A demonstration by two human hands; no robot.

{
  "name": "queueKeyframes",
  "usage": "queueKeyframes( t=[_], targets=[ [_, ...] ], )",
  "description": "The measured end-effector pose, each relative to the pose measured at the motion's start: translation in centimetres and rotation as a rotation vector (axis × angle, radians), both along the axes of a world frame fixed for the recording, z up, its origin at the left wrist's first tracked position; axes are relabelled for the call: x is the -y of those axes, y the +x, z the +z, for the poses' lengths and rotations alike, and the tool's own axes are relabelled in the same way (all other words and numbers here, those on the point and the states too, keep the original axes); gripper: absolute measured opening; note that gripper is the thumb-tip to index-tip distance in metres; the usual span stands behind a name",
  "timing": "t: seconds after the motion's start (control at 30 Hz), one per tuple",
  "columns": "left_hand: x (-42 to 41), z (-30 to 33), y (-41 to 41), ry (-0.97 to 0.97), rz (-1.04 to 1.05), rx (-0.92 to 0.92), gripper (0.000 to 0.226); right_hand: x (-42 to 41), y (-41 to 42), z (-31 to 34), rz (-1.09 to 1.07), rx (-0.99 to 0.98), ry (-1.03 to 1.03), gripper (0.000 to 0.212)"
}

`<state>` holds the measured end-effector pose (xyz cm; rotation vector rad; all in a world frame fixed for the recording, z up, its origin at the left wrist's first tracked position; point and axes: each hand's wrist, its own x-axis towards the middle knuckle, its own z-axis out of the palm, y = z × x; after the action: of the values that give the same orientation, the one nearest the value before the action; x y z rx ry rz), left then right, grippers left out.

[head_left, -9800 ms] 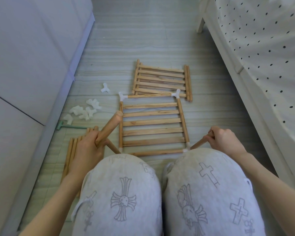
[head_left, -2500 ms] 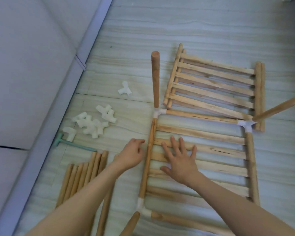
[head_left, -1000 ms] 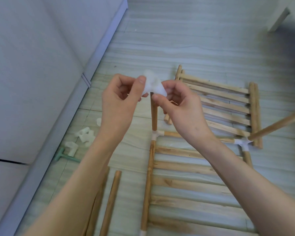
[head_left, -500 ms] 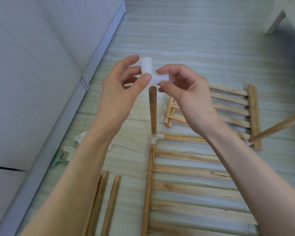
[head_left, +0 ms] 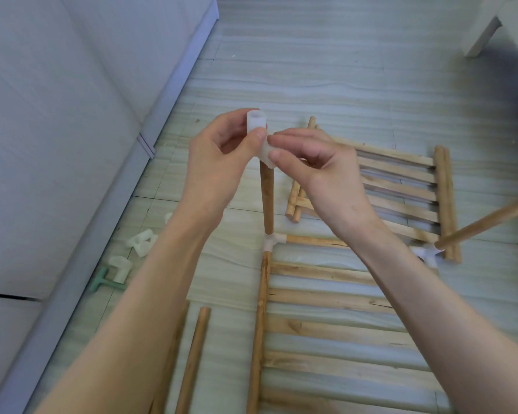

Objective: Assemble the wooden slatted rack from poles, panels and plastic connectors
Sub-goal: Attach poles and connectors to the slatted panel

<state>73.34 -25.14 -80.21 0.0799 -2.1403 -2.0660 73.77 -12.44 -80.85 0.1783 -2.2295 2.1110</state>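
Both hands pinch one white plastic connector at the top end of an upright wooden pole. My left hand grips its upper tube, my right hand its lower arm. The pole stands in a white corner connector of the slatted panel lying flat on the floor. A second pole leans out of the panel's right corner connector. Another slatted panel lies beyond.
Loose white connectors and a green tool lie by the grey skirting at left. Spare poles lie on the floor near my left forearm. A white furniture leg stands at the upper right.
Both hands have brought the connector down onto the top of the upright pole; half a second ago it hovered just above the pole's end.
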Motion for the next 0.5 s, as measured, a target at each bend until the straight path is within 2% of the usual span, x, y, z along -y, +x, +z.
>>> queueKeyframes(
  t=[0.1,0.2,0.37,0.5],
  targets=[
    [-0.2,0.1,-0.3,-0.01,-0.001,0.02,0.022,-0.3,-0.6,0.0,-0.1,0.037,0.05,0.022],
    [-0.1,0.1,-0.4,-0.021,-0.039,0.027,0.023,-0.9,-1.2,-0.1,-0.101,0.099,0.111,0.027],
    [0.1,0.2,-0.2,-0.057,-0.081,0.008,0.028,-0.8,-1.2,-0.1,-0.07,0.095,0.069,0.015],
    [0.2,0.4,-0.2,-0.079,-0.106,0.011,0.031,-0.9,-1.2,-0.2,-0.054,0.091,0.035,0.013]
  ],
)
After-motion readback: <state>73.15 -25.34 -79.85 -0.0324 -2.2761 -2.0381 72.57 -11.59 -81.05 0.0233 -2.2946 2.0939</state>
